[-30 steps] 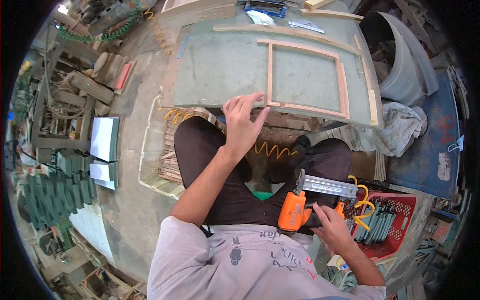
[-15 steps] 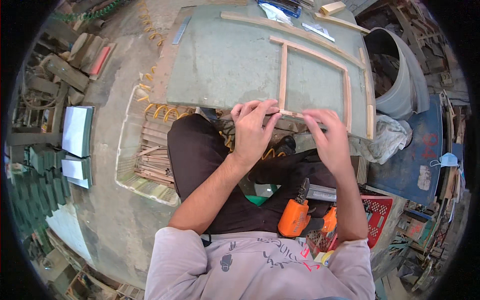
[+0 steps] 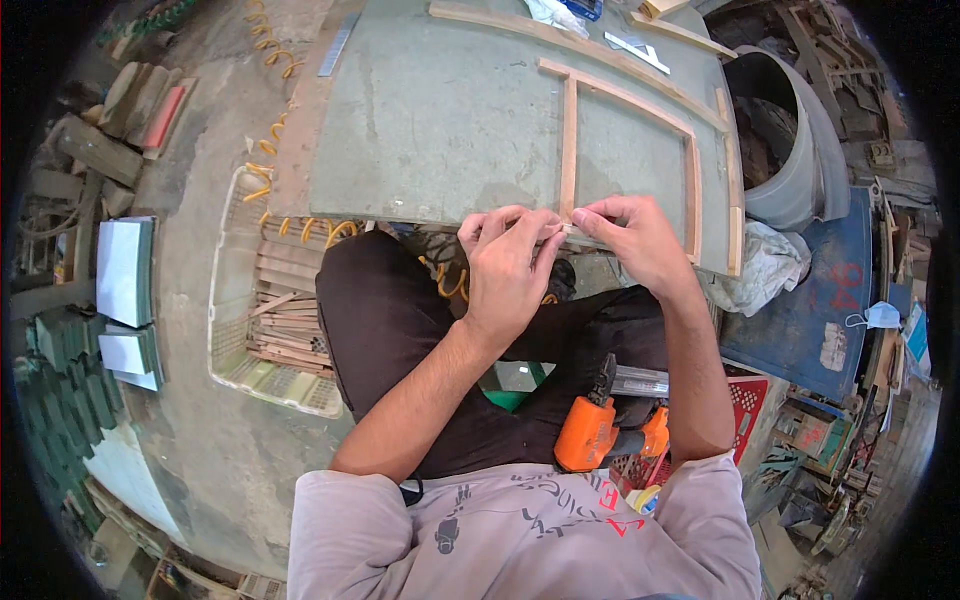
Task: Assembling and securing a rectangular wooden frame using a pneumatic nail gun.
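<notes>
A frame of narrow wooden strips lies on the greenish tabletop, its near corner at the table's front edge. At that corner my left hand is closed, thumb and forefinger pinching the end of a pale wooden strip. My right hand meets it from the other side, thumb and fingertips closed on the same strip near the upright piece. Fingers hide most of the strip. Across my lap rests an orange nail gun, untouched, below my right forearm.
Longer wooden strips border the frame. A grey drum and crumpled plastic bag stand right of the table. A pale crate of wood strips is at left, with a yellow coiled hose. A red crate sits lower right.
My right hand has moved left along the strip, and its fingertips now meet those of my left hand at the frame's corner. The view has shifted slightly.
</notes>
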`<move>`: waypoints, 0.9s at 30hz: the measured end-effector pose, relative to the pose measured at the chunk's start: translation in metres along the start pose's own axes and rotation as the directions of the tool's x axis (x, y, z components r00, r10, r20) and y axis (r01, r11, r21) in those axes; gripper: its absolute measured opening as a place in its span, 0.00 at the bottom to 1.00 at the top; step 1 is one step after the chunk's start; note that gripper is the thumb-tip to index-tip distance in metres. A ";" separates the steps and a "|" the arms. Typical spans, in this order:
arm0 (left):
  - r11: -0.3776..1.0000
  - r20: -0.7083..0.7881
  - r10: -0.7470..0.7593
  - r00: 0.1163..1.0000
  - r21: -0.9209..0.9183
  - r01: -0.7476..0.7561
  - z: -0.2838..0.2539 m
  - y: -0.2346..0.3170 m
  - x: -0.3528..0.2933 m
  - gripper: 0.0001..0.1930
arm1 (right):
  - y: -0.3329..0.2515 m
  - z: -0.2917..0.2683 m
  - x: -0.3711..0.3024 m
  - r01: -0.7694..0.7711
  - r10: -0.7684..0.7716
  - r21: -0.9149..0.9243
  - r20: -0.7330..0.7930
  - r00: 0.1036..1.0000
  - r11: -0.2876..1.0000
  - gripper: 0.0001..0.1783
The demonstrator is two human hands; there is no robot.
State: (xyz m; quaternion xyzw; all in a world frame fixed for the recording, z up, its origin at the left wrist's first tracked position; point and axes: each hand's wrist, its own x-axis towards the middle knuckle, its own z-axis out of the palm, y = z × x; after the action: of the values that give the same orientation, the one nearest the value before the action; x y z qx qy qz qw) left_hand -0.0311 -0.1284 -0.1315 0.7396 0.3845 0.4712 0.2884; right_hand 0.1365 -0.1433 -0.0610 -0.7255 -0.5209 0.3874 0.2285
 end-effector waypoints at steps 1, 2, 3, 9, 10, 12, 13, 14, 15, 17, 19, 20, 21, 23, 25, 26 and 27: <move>1.000 -0.005 0.001 1.000 -0.002 -0.001 0.000 0.001 0.000 0.11 | -0.002 0.000 0.000 -0.003 0.003 -0.001 0.000 1.000 1.000 0.17; 1.000 -0.009 0.003 1.000 -0.002 -0.003 0.000 0.001 0.000 0.11 | -0.005 0.000 -0.001 -0.002 0.002 -0.020 -0.003 1.000 1.000 0.17; 1.000 -0.008 0.001 1.000 -0.007 -0.001 0.000 0.001 0.000 0.11 | -0.007 0.000 -0.001 -0.004 0.004 -0.041 -0.006 1.000 0.999 0.17; 1.000 -0.008 0.002 1.000 -0.015 -0.002 0.001 0.001 0.001 0.10 | -0.010 0.000 0.000 -0.079 0.079 -0.020 0.011 0.997 0.997 0.14; 1.000 -0.009 0.002 1.000 -0.014 -0.002 0.001 0.001 0.001 0.10 | -0.011 0.000 0.000 -0.079 0.079 -0.020 0.011 0.997 0.997 0.14; 1.000 -0.009 0.003 1.000 -0.015 -0.003 0.001 0.001 0.001 0.10 | -0.011 0.000 0.000 -0.065 0.065 -0.054 0.006 0.998 0.996 0.14; 1.000 -0.010 0.006 1.000 -0.010 -0.006 0.001 0.001 0.001 0.10 | -0.011 0.000 0.000 -0.065 0.066 -0.054 0.005 0.998 0.996 0.14; 1.000 -0.012 0.008 1.000 -0.006 -0.008 0.001 0.001 0.001 0.10 | -0.010 0.001 -0.001 -0.060 0.060 -0.046 0.002 0.998 0.997 0.14; 1.000 -0.011 0.008 1.000 -0.006 -0.009 0.002 0.001 0.001 0.10 | -0.009 0.001 -0.001 -0.054 0.054 -0.039 -0.001 0.999 0.998 0.14; 1.000 -0.032 0.009 0.999 -0.028 -0.010 0.003 0.001 0.000 0.11 | -0.009 0.000 0.000 -0.060 0.060 -0.043 -0.002 0.998 0.997 0.14; 1.000 -0.025 0.015 1.000 -0.013 -0.015 0.003 0.000 0.000 0.11 | -0.010 0.001 -0.001 -0.068 0.068 -0.047 -0.003 0.998 0.997 0.15; 1.000 -0.019 0.020 1.000 0.001 -0.020 0.002 0.001 0.000 0.10 | -0.010 0.002 -0.001 -0.043 0.043 -0.064 -0.008 0.999 0.997 0.15; 1.000 -0.019 0.021 1.000 0.001 -0.021 0.002 0.001 0.000 0.10 | -0.010 0.003 -0.001 -0.018 0.017 -0.082 -0.012 1.000 0.996 0.15; 1.000 -0.016 0.016 1.000 0.000 -0.016 0.002 0.001 0.001 0.10 | -0.013 0.002 -0.001 -0.017 0.017 -0.088 -0.006 1.000 0.996 0.15; 1.000 -0.016 0.015 1.000 -0.003 -0.015 0.002 0.001 0.000 0.10 | -0.013 0.001 0.000 -0.015 0.015 -0.095 0.000 1.000 0.995 0.15; 1.000 -0.016 0.011 1.000 -0.005 -0.011 0.002 0.001 0.000 0.10 | -0.013 0.001 0.000 -0.034 0.035 -0.089 0.013 0.999 0.995 0.15; 1.000 -0.017 0.012 1.000 -0.006 -0.012 0.002 0.001 0.000 0.10 | -0.012 0.000 0.001 -0.054 0.056 -0.083 0.027 0.998 0.995 0.15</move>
State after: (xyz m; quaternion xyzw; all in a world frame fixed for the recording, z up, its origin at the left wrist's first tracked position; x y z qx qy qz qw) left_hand -0.0291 -0.1288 -0.1317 0.7372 0.3810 0.4801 0.2845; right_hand 0.1293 -0.1379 -0.0523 -0.7427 -0.5193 0.3824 0.1801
